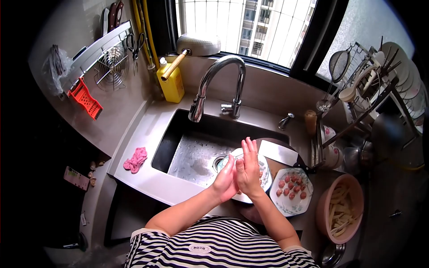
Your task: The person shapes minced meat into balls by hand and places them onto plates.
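Observation:
My left hand (227, 179) and my right hand (248, 169) are held palm to palm above the counter, fingers stretched out. Whether anything lies between the palms is hidden. Below them is a white plate (267, 181), partly covered by my hands, with some pinkish pieces on it. To its right, an eight-sided white plate (292, 207) with a leaf pattern bears several small round meatballs (292, 195). Behind the plates a cleaver (279, 153) lies flat on a round board, its blade bright and its dark handle to the right.
A pink basin (322, 207) of pale cut strips stands at right. The sink (192, 154) with its tall faucet (223, 62) lies ahead-left. A pink cloth (135, 160) sits left of it, a yellow bottle (172, 85) behind. A crowded dish rack (357, 116) fills the right back.

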{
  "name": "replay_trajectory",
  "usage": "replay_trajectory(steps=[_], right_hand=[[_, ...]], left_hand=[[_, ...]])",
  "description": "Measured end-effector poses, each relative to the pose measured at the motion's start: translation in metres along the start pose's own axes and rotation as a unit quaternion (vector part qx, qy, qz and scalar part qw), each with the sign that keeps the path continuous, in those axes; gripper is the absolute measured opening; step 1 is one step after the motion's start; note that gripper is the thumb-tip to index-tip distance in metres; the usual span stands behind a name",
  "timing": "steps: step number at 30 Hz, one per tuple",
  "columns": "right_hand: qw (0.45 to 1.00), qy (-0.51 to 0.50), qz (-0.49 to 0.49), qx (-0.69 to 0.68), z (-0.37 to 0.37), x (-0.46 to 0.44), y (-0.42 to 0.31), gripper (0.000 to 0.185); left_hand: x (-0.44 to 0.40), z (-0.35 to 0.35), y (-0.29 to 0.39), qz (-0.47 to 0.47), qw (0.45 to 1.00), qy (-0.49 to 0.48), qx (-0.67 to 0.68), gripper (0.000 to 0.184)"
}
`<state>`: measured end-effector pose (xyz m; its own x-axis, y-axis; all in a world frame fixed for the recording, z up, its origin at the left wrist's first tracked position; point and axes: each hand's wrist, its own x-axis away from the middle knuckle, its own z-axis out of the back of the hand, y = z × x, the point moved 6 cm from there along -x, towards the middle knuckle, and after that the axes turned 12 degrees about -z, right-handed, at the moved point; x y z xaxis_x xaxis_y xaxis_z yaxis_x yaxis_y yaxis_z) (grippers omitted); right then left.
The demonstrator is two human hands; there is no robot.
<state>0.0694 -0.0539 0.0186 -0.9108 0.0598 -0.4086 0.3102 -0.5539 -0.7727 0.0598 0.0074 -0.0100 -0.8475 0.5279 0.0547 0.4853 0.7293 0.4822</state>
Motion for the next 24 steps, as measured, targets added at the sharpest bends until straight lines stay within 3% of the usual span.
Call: replay_trajectory(steps=[1,3,5,6,7,9,10,11,13,16,17,18,21,23,24], right_hand=[[0.999,0.007,-0.009,0.039,0.003,-0.002,0.003,0.058],[0.997,-0.059,0.031,0.049,-0.010,0.018,-0.009,0.060],[0.979,-0.200,0.021,0.044,-0.036,0.042,-0.020,0.079],[0.978,-0.207,0.004,0.023,-0.035,0.042,-0.023,0.083],[0.985,-0.168,0.015,0.025,-0.029,0.036,-0.021,0.076],[0.995,-0.089,0.038,0.029,-0.013,0.008,-0.014,0.063],[0.995,-0.057,0.029,0.075,-0.003,-0.005,-0.008,0.065],[0.994,-0.027,0.020,0.103,0.005,-0.012,0.000,0.068],[0.993,-0.044,0.027,0.109,0.008,-0.005,0.000,0.071],[0.987,-0.135,0.083,0.037,-0.015,0.037,-0.036,0.078],[0.989,-0.110,0.099,0.025,-0.014,0.042,-0.049,0.076],[0.991,-0.107,0.081,0.030,-0.013,0.034,-0.047,0.075],[0.995,-0.073,0.012,0.068,0.000,-0.008,-0.019,0.068],[0.994,-0.059,-0.029,0.088,0.011,-0.017,0.003,0.066],[0.992,-0.070,-0.008,0.100,0.008,-0.007,0.004,0.065]], left_hand=[[0.001,-0.003,0.000,0.004,0.999,-0.032,0.016,0.070],[0.001,0.000,0.011,-0.063,0.998,-0.004,0.001,0.076],[-0.007,0.026,0.007,-0.013,0.998,0.060,0.026,0.080],[-0.008,0.024,0.007,-0.013,0.997,0.060,0.041,0.080],[-0.008,0.022,0.007,-0.013,0.997,0.060,0.055,0.080],[0.000,-0.009,0.014,-0.060,0.995,0.044,-0.070,0.085],[0.002,-0.012,0.007,0.013,1.000,0.013,0.013,0.081],[0.001,-0.012,0.009,0.009,1.000,-0.015,0.014,0.082],[0.000,-0.013,0.013,-0.003,0.997,-0.070,0.018,0.085],[-0.009,0.013,0.015,-0.017,0.999,0.026,0.025,0.083],[-0.011,0.020,0.007,-0.039,0.999,-0.013,0.017,0.081],[-0.010,0.024,-0.005,-0.061,0.997,-0.053,0.007,0.079],[-0.007,0.006,-0.016,-0.025,0.999,-0.042,-0.003,0.073],[-0.001,-0.003,-0.010,0.042,0.997,-0.059,0.009,0.073],[-0.001,-0.005,0.000,0.022,0.998,-0.051,0.014,0.075]])
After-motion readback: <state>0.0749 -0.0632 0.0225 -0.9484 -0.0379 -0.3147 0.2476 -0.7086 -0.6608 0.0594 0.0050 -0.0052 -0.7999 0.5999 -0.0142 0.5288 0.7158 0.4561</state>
